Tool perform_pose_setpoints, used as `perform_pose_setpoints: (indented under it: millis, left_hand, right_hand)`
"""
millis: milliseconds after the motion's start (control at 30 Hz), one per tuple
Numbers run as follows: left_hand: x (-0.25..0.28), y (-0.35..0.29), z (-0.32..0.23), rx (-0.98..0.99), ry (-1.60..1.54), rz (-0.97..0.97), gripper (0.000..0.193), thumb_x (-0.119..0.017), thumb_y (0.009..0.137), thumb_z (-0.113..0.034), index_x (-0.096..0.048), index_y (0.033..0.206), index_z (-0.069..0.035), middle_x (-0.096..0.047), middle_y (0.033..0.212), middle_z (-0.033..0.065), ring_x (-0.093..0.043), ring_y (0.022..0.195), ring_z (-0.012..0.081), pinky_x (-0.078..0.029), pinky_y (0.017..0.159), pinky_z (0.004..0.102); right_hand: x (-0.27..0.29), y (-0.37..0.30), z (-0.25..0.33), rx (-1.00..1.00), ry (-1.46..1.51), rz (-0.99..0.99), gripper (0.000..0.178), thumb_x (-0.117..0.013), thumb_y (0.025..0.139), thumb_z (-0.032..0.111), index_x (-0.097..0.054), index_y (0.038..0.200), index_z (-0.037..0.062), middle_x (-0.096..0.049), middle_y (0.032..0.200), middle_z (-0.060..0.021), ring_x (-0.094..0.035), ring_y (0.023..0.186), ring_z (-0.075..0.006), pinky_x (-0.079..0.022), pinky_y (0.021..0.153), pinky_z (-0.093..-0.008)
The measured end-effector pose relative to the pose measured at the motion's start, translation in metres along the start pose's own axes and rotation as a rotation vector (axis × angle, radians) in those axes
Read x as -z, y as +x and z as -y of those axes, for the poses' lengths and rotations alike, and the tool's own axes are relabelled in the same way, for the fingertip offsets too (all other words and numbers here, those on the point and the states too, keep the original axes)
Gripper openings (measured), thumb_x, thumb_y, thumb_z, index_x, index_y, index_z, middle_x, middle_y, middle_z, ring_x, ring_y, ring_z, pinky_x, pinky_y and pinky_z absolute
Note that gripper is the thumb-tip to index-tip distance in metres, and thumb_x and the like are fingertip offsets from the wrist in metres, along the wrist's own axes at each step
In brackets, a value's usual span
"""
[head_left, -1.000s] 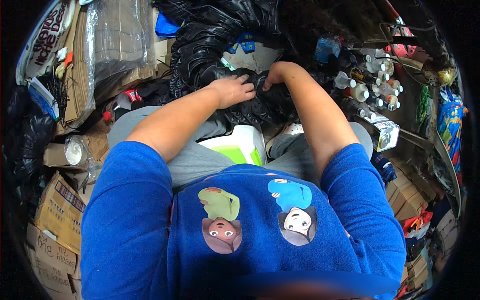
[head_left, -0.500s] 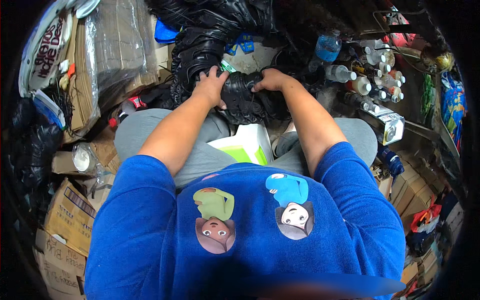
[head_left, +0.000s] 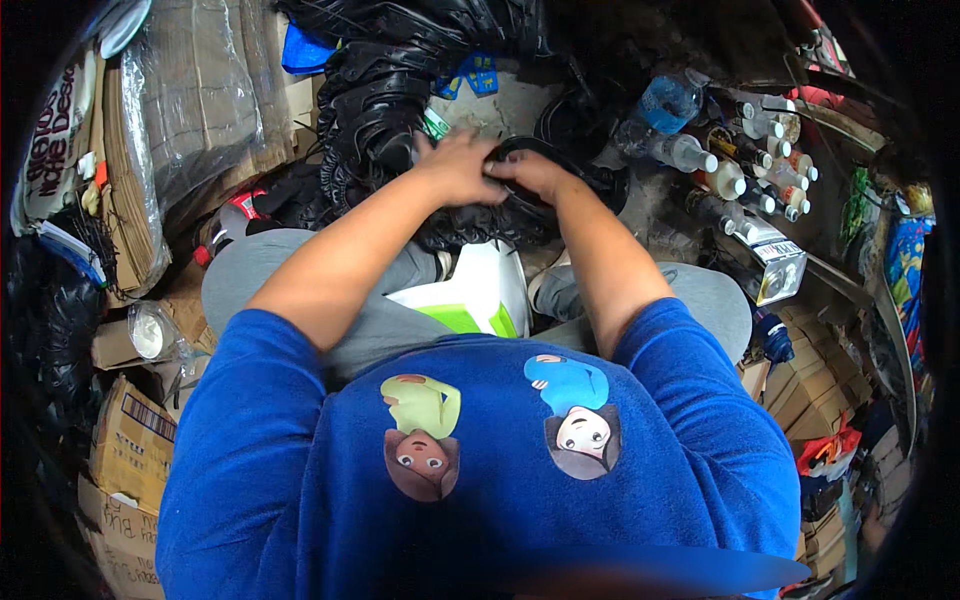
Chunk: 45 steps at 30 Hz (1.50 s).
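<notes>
A shiny, wrinkled black plastic bag [head_left: 375, 110] lies in front of my crossed legs, its gathered rim forming a thick ring around a pale inside. My left hand [head_left: 462, 170] is over the near part of that rim, fingers spread and slightly blurred. Beside it, my right hand [head_left: 535, 175] has its fingers curled on the black plastic at the near right of the ring. Inside the ring are a blue patterned wrapper [head_left: 472, 76] and a small green-and-white piece [head_left: 436, 123]. A white and lime-green box-like piece [head_left: 490, 285] rests between my legs.
Flattened cardboard under clear plastic [head_left: 195, 90] is stacked at the left. Several plastic bottles [head_left: 735, 185] lie at the right, with a larger blue-labelled bottle [head_left: 668, 105] by the ring. More cardboard [head_left: 135, 435] sits at the lower left, and a red bag [head_left: 830, 450] at the lower right.
My left hand has moved right, off the plastic it was pressing, and is now close to my right hand. The right hand's fingers have curled inward. The near rim has shifted.
</notes>
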<state>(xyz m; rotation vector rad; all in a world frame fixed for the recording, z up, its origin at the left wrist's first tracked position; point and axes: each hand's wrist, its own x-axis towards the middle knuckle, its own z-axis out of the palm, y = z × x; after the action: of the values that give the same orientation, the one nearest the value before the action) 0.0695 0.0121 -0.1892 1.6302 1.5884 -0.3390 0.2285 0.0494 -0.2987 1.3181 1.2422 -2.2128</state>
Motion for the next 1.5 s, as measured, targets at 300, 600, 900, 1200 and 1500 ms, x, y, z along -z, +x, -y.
perform_pose_setpoints:
  millis: [300,600,900,1200,1500]
  left_hand:
    - [-0.041,0.024,-0.009,-0.074,-0.186,-0.113,0.054,-0.067,0.068,-0.037,-0.05,0.115,-0.016,-0.051,0.12,0.0053,-0.046,0.115,0.0241,-0.015,0.098,0.0617]
    - [-0.04,0.015,-0.001,-0.139,-0.211,-0.113,0.049,-0.07,0.066,-0.029,-0.052,0.109,-0.014,-0.054,0.114,0.0078,-0.048,0.112,0.0257,-0.015,0.1,0.0594]
    - [-0.036,0.045,-0.025,0.133,-0.164,0.037,0.06,-0.051,0.077,-0.051,-0.045,0.126,-0.018,-0.043,0.131,0.0075,-0.039,0.122,0.0274,-0.009,0.101,0.0587]
    - [-0.046,0.052,0.002,0.169,-0.567,-0.023,0.038,-0.045,0.085,-0.048,-0.065,0.087,-0.016,-0.062,0.101,0.0097,-0.048,0.11,0.0316,-0.002,0.095,0.0651]
    - [-0.041,0.056,-0.005,0.141,-0.528,0.04,0.037,-0.045,0.085,-0.047,-0.065,0.088,-0.016,-0.063,0.1,0.0102,-0.05,0.109,0.0314,-0.001,0.098,0.0603]
  right_hand:
    - [0.031,-0.013,-0.01,-0.113,0.453,-0.032,0.015,-0.061,0.078,0.014,-0.062,0.09,0.0041,-0.062,0.081,-0.0063,-0.058,0.07,-0.0165,-0.047,0.06,-0.0261]
    - [0.061,-0.028,0.011,-0.23,-0.454,-0.15,0.01,-0.057,0.082,0.016,-0.06,0.087,0.0076,-0.057,0.079,-0.0009,-0.052,0.077,-0.0145,-0.044,0.066,-0.0313]
    - [0.021,-0.045,0.027,0.171,0.596,-0.17,0.022,-0.053,0.086,0.016,-0.055,0.107,0.009,-0.055,0.103,-0.0028,-0.048,0.1,-0.0175,-0.042,0.078,-0.033]
    - [0.093,-0.098,0.051,0.537,-0.172,-1.466,0.033,-0.068,0.072,0.026,-0.061,0.09,-0.0002,-0.063,0.085,-0.0132,-0.06,0.08,-0.0251,-0.046,0.074,-0.0342]
    - [0.201,-0.119,0.058,-0.038,-0.674,-1.389,0.067,-0.067,0.064,0.054,-0.058,0.108,0.0051,-0.058,0.107,-0.0229,-0.055,0.103,-0.0365,-0.044,0.084,-0.0426]
